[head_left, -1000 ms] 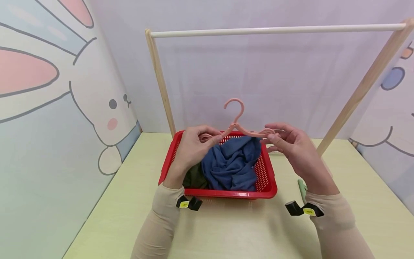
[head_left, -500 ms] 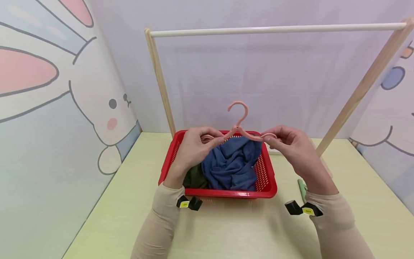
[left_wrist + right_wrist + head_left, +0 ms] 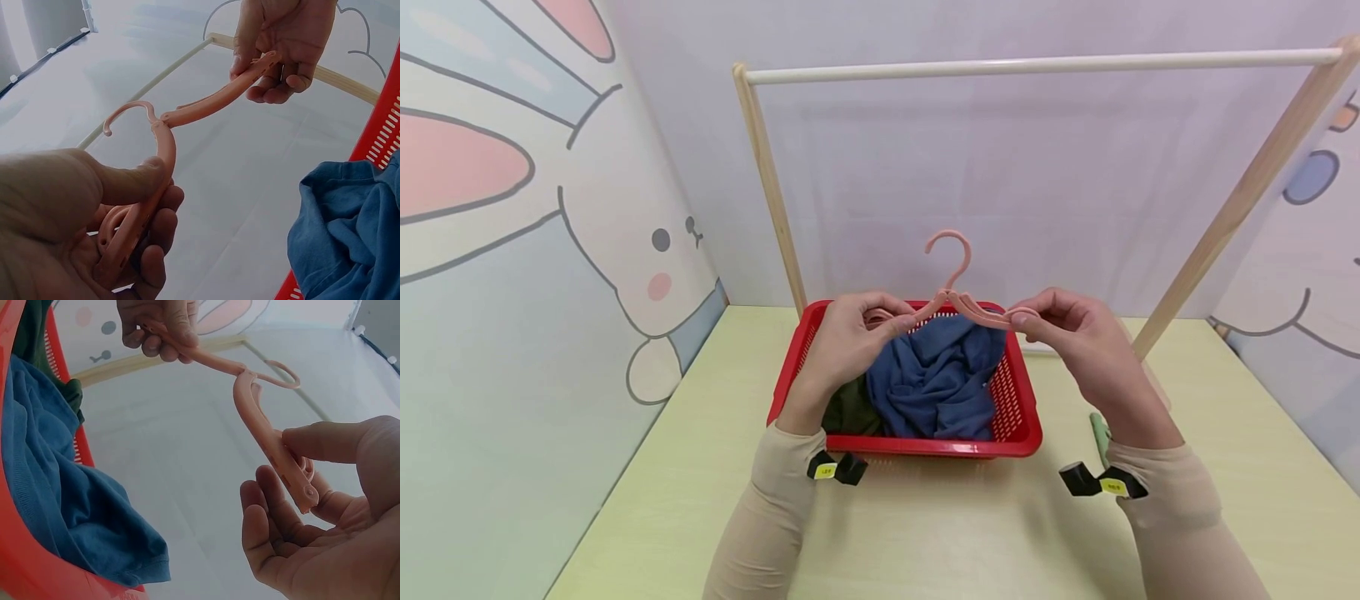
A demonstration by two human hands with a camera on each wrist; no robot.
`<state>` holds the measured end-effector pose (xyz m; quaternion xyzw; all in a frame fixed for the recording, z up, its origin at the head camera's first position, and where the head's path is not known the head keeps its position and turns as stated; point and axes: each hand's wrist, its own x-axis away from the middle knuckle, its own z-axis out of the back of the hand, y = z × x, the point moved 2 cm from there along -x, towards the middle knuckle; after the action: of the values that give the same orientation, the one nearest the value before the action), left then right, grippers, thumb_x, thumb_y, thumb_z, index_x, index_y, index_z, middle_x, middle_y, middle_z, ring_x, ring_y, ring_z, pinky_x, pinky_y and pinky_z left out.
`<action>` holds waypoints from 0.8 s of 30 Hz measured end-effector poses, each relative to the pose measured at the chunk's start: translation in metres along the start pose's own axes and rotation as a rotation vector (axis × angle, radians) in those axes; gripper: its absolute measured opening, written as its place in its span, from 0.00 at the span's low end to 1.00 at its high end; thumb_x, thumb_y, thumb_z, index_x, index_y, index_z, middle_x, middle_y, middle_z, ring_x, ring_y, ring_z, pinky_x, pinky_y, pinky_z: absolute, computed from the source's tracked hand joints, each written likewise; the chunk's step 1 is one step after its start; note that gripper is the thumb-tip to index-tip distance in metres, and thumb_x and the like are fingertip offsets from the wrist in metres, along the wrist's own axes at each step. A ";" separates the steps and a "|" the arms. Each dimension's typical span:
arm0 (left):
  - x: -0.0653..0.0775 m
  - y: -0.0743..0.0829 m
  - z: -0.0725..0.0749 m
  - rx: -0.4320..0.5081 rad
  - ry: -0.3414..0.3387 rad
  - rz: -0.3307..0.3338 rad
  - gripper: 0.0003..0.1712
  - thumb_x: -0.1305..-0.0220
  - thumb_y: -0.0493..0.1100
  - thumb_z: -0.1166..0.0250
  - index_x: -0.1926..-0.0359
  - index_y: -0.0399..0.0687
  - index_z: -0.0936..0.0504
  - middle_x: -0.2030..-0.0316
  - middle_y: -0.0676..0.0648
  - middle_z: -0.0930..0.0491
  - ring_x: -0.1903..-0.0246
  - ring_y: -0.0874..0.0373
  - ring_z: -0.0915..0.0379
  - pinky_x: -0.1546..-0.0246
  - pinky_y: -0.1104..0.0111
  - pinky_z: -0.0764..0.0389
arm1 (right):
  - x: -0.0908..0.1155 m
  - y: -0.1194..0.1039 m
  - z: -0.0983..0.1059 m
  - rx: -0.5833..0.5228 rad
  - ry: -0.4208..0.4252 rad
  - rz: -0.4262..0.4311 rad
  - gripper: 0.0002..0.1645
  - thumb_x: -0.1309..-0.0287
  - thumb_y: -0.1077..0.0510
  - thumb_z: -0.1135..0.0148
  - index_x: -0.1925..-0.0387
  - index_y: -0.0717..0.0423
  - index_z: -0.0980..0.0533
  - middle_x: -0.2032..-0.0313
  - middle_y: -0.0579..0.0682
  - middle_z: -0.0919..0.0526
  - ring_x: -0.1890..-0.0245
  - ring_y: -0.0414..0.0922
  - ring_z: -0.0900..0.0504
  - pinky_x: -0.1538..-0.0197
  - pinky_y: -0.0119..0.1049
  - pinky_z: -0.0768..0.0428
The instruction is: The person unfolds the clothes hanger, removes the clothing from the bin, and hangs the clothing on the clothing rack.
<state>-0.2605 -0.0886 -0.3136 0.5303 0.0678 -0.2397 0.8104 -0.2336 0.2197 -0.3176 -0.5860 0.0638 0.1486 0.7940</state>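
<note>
A pink folding clothes hanger (image 3: 981,314) is held up over the back of the red basket (image 3: 925,448), its hook pointing upward. My left hand (image 3: 850,342) grips the hanger's left arm, thumb in front and fingers curled behind, as the left wrist view shows. At the other end, my right hand (image 3: 1078,350) pinches the right arm between thumb and fingers. In the right wrist view the hanger (image 3: 256,422) bends at its centre joint. Below it in the basket lies crumpled blue cloth (image 3: 936,383), with dark green cloth (image 3: 853,410) at its left.
A rack with a white rail (image 3: 1037,65) and wooden posts (image 3: 1240,204) stands behind the basket. A light green object (image 3: 1101,435) lies on the table (image 3: 925,533), partly hidden by my right forearm. Walls with rabbit drawings flank the table.
My right fingers have closed in from a looser hold to a firm pinch on the hanger's right arm. That arm now slopes further down from the joint. The left hand has stayed in place.
</note>
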 end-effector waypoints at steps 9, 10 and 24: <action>-0.001 -0.002 -0.001 0.015 -0.002 -0.011 0.09 0.24 0.40 0.27 0.49 0.42 0.07 0.57 0.42 0.08 0.60 0.53 0.11 0.50 0.60 0.10 | 0.000 -0.001 0.001 -0.084 0.016 0.022 0.14 0.22 0.55 0.30 0.49 0.64 0.14 0.52 0.49 0.09 0.51 0.49 0.16 0.45 0.36 0.17; -0.001 -0.003 -0.001 0.016 -0.003 -0.013 0.09 0.24 0.40 0.27 0.49 0.42 0.07 0.57 0.42 0.08 0.60 0.53 0.11 0.50 0.60 0.09 | 0.000 -0.001 0.001 -0.098 0.019 0.027 0.14 0.21 0.55 0.30 0.49 0.64 0.14 0.53 0.49 0.09 0.51 0.49 0.17 0.45 0.36 0.18; -0.002 -0.004 0.007 0.010 0.034 -0.037 0.08 0.23 0.40 0.27 0.50 0.42 0.07 0.54 0.44 0.08 0.58 0.51 0.11 0.50 0.59 0.09 | 0.001 -0.004 0.010 -0.259 0.081 0.091 0.11 0.22 0.61 0.32 0.51 0.69 0.16 0.57 0.52 0.10 0.53 0.48 0.18 0.48 0.31 0.17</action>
<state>-0.2651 -0.0955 -0.3136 0.5371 0.0902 -0.2457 0.8019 -0.2320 0.2286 -0.3108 -0.6854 0.1027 0.1676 0.7011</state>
